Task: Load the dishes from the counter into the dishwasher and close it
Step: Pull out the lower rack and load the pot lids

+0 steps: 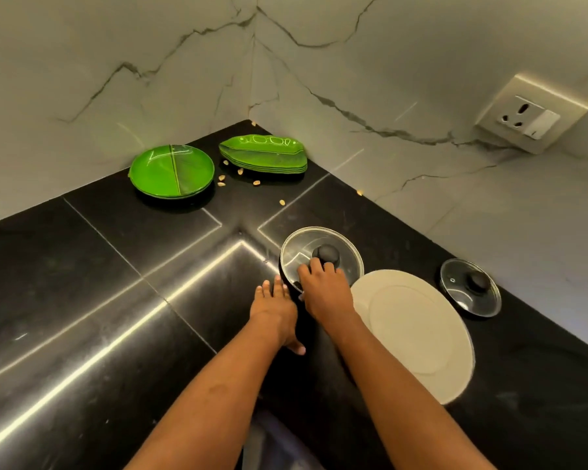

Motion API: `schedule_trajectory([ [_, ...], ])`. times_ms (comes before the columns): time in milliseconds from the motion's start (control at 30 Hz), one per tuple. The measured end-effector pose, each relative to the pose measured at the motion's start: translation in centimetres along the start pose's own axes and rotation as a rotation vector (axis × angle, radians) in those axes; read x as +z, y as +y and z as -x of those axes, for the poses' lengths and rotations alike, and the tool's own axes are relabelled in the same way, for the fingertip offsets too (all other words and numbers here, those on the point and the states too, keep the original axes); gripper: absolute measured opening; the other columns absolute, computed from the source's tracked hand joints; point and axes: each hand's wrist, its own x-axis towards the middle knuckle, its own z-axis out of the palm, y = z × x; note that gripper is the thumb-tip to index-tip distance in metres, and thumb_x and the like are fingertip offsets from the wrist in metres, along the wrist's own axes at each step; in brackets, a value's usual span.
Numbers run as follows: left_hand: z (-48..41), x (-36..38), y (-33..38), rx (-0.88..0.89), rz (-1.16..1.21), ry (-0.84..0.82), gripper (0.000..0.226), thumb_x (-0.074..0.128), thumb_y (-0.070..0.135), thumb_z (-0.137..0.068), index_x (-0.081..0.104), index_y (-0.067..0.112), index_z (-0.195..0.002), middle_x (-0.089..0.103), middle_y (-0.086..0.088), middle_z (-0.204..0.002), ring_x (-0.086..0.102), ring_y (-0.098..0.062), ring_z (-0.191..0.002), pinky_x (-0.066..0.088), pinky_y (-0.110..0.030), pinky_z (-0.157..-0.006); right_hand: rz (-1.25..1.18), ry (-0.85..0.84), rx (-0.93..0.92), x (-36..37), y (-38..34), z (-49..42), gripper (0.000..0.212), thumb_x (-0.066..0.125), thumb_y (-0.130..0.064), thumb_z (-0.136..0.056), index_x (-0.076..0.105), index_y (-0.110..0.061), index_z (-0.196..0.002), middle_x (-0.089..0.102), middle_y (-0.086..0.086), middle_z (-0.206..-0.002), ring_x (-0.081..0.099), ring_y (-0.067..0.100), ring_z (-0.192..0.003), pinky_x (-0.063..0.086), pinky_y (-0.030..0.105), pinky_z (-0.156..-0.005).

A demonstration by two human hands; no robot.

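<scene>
Head camera is showing the round glass lid with black knob point(302, 252) sitting on the black table point(116, 266); right hand point(323, 290) is resting relaxed on it, left hand point(275, 310) lying flat alongside. Glass is probably fragile and slippery: take the knob point(326, 254).

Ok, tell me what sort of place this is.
Most likely a home kitchen: a black stone counter, with stacked green plates and a glass pot lid on it, and a wall socket.
</scene>
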Motion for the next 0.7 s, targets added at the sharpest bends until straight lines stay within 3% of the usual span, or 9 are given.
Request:
schedule_trajectory([
  [100, -0.4, -1.1, 0.7, 0.031, -0.141, -0.043, 0.116, 0.068, 0.065, -0.079, 0.006, 0.004, -0.156, -0.004, -0.021, -0.163, -0.01, -0.04, -0.149, 0.003, -0.053, -0.121, 0.129, -0.015, -0.026, -1.1, 0.2, -1.8, 0.039, 0.071, -0.019, -0.078, 0.056, -0.018, -0.115, 0.058, 0.009, -0.114, 0.065, 0.029, -0.082, 0.043, 0.035, -0.06],
  [200, -1.5, -1.9, 1.3, 0.054, -0.203, -0.101, 0.105, 0.067, 0.061, -0.082, 0.016, 0.008, -0.156, 0.003, -0.019, -0.163, -0.008, -0.042, -0.149, 0.007, -0.057, -0.12, 0.159, -0.016, -0.092, -1.5, 1.4, -3.5, 0.041, 0.059, -0.011, -0.088, 0.045, -0.014, -0.127, 0.046, 0.015, -0.132, 0.063, 0.033, -0.092, 0.041, 0.037, -0.06],
  [333, -2.8, -2.6, 0.4, 0.028, -0.131, -0.123, 0.114, 0.07, 0.058, -0.082, 0.004, 0.004, -0.156, -0.012, -0.02, -0.162, -0.011, -0.039, -0.149, 0.005, -0.054, -0.121, 0.098, -0.042, -0.129, -0.9, 2.8, -5.2, 0.044, 0.06, -0.021, -0.089, 0.043, -0.016, -0.129, 0.044, 0.013, -0.133, 0.052, 0.034, -0.111, 0.044, 0.04, -0.077],
  [433, -4.0, -3.4, -0.3, 0.019, -0.146, -0.109, 0.129, 0.073, 0.06, -0.077, -0.011, 0.0, -0.153, -0.02, -0.02, -0.16, -0.015, -0.037, -0.149, 0.002, -0.053, -0.121, 0.111, -0.047, -0.117, 0.2, 3.1, -5.7, 0.043, 0.058, -0.031, -0.092, 0.043, -0.015, -0.129, 0.044, 0.012, -0.134, 0.049, 0.033, -0.115, 0.045, 0.042, -0.084],
  [533, -5.2, -4.8, -0.2, 0.032, -0.156, -0.094, 0.128, 0.075, 0.057, -0.077, -0.01, -0.001, -0.153, -0.015, -0.022, -0.161, -0.012, -0.038, -0.149, 0.001, -0.052, -0.122, 0.123, 0.0, -0.065, 0.6, 3.3, -6.4, 0.037, 0.057, -0.021, -0.092, 0.046, -0.013, -0.127, 0.046, 0.014, -0.132, 0.054, 0.033, -0.106, 0.05, 0.041, -0.076],
  [633, -6.6, -6.5, -0.3, 0.036, -0.159, -0.064, 0.125, 0.076, 0.056, -0.077, -0.005, 0.002, -0.155, -0.012, -0.019, -0.162, -0.009, -0.035, -0.15, 0.002, -0.051, -0.122, 0.177, -0.028, -0.072, 0.9, 4.0, -7.3, 0.037, 0.069, -0.019, -0.083, 0.053, -0.016, -0.116, 0.052, 0.015, -0.129, 0.062, 0.031, -0.085, 0.05, 0.035, -0.051],
  [700, -7.5, -7.2, -0.6, 0.019, -0.157, -0.063, 0.127, 0.077, 0.057, -0.075, -0.006, 0.001, -0.155, -0.013, -0.02, -0.162, -0.009, -0.035, -0.15, 0.003, -0.051, -0.122, 0.195, -0.045, -0.074, 1.4, 4.7, -7.6, 0.038, 0.072, -0.018, -0.08, 0.052, -0.017, -0.112, 0.051, 0.017, -0.132, 0.063, 0.032, -0.077, 0.045, 0.032, -0.042],
])
